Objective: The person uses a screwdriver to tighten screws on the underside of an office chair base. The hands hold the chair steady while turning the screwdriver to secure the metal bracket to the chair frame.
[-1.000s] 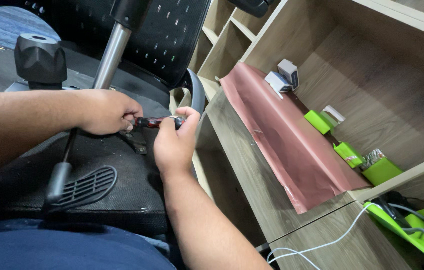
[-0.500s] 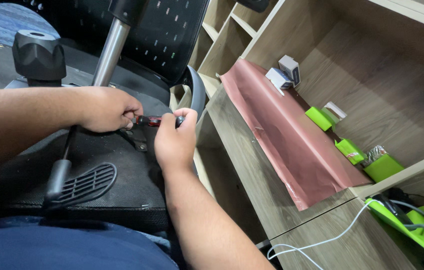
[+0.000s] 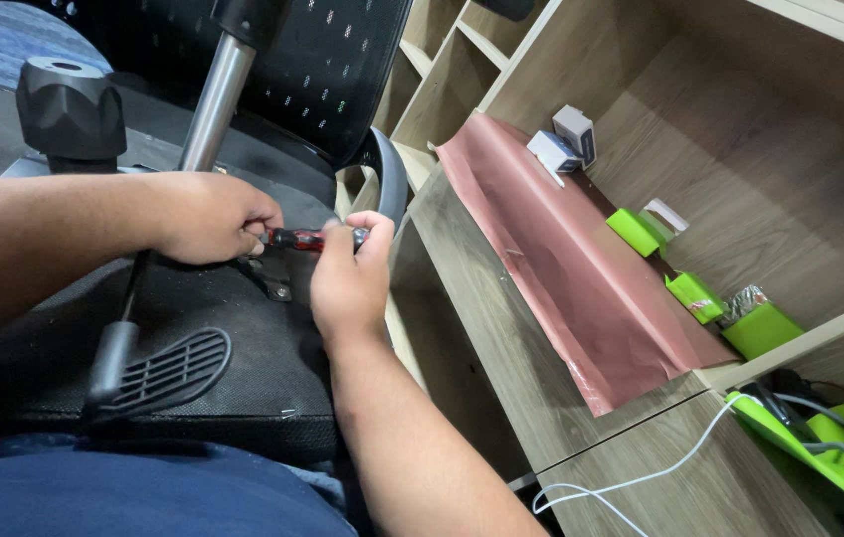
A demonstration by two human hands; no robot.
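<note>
Screwdriver (image 3: 307, 239): red and black handle, lying level between both hands, above the underside of an overturned office chair (image 3: 243, 328).
Left hand (image 3: 208, 217): fist closed around the handle end of the screwdriver, fingers clamped on it.
Right hand (image 3: 347, 278): fingers pinched together on the other end of the tool, near the tip; tip itself hidden behind the fingers.
Progress: tool already gripped by both hands, held just over a small metal bracket (image 3: 278, 288) on the chair base; impossible to tell if any screw is already loosened or tightened, so probably an early or middle step, work on the bracket not finished.
Chair parts: grey gas cylinder (image 3: 208, 109) and black lever paddle (image 3: 168, 373) in place, black knob (image 3: 69, 99) at upper left.
Wooden shelf (image 3: 501, 328): open compartments beside the chair.
Shelf contents: reddish-brown paper sheet (image 3: 561, 259) lining the compartment; two small white and grey boxes (image 3: 566, 144) at the back; several bright green pieces (image 3: 695, 293) along the wall.
Lower compartment: white cable (image 3: 641, 477), more green parts (image 3: 830, 447).
</note>
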